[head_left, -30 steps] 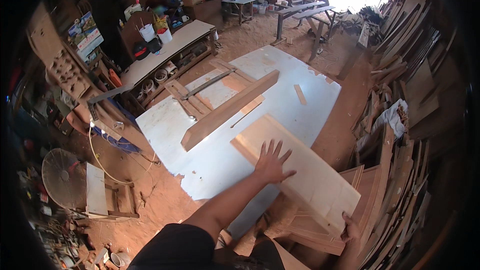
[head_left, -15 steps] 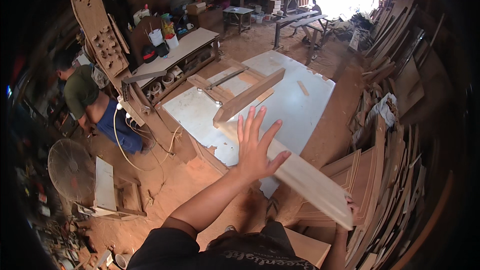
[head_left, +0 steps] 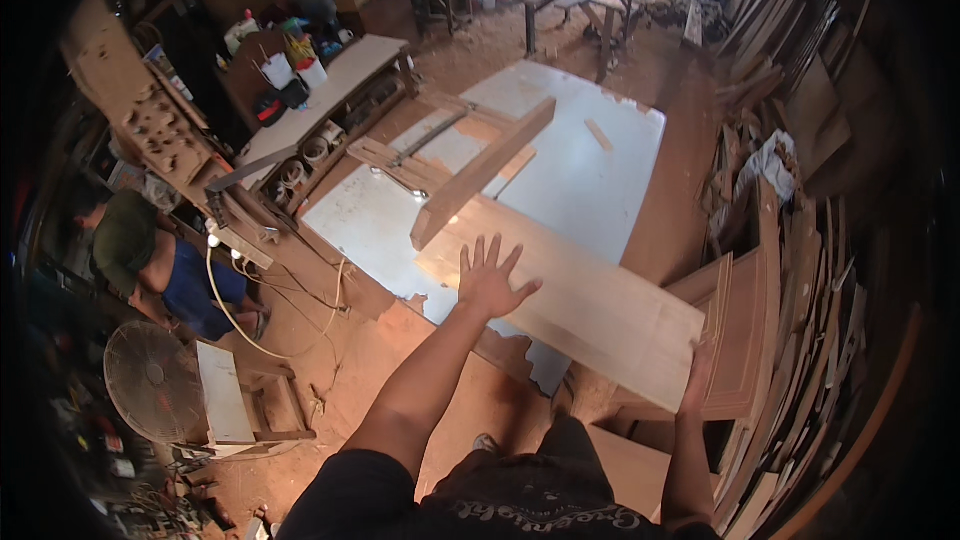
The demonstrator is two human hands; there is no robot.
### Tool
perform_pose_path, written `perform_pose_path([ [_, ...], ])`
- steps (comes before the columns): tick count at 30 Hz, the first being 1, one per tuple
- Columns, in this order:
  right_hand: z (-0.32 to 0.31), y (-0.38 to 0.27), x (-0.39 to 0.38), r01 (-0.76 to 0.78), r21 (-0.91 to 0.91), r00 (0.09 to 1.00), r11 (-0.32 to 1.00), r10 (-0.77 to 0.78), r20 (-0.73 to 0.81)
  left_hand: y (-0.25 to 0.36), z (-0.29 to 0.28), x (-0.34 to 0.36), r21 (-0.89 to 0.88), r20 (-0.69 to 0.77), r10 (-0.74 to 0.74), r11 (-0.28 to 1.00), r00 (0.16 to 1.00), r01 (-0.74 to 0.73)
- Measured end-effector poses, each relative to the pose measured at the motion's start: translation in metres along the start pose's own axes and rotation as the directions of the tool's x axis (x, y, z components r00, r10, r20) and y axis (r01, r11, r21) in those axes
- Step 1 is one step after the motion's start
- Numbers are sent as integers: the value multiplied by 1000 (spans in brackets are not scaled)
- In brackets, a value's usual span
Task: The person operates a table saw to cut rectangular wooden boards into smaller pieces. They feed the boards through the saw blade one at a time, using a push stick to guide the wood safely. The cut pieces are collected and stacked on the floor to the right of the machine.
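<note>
A wide pale board [head_left: 600, 312] extends from the white-topped work surface [head_left: 590, 190] toward me at the lower right. My left hand [head_left: 488, 282] lies on it with fingers spread, near its left end. My right hand [head_left: 694, 378] grips the board's right end, its fingers partly hidden. The board's far end meets a thick wooden beam [head_left: 485, 170]; whether it runs under it or just touches is unclear. Behind the beam lie wooden slats [head_left: 385, 158], a metal bar clamp [head_left: 430, 140] and, to the right, a small wood strip [head_left: 598, 135].
A bent-over person [head_left: 150, 260] stands at the left, near a fan [head_left: 150, 380], a yellow cord [head_left: 250, 323] and a small wooden frame [head_left: 270, 395]. A cluttered bench [head_left: 340, 80] is behind. Leaning boards [head_left: 810, 370] line the right side; trestle benches [head_left: 590, 0] stand at the back.
The board has swung forward and left, its far end now at the beam, my hands moving with it. The view has shifted, bringing the person at the left fully into sight.
</note>
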State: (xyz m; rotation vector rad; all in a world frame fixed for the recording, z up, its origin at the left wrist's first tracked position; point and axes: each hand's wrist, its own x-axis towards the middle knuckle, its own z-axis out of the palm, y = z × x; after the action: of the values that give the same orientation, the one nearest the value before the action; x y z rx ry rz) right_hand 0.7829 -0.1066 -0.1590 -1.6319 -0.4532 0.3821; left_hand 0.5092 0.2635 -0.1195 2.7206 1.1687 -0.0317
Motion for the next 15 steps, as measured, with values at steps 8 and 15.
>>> perform_pose_path([
  [8, -45, 30, 77, -598, 295, 792, 745, 605, 81, 30, 9, 98, -34, -38, -11, 999, 999, 9],
  [15, -8, 1, 157, -588, -70, 807, 806, 591, 19, 57, 18, 187, -57, -67, -15, 998, 998, 12],
])
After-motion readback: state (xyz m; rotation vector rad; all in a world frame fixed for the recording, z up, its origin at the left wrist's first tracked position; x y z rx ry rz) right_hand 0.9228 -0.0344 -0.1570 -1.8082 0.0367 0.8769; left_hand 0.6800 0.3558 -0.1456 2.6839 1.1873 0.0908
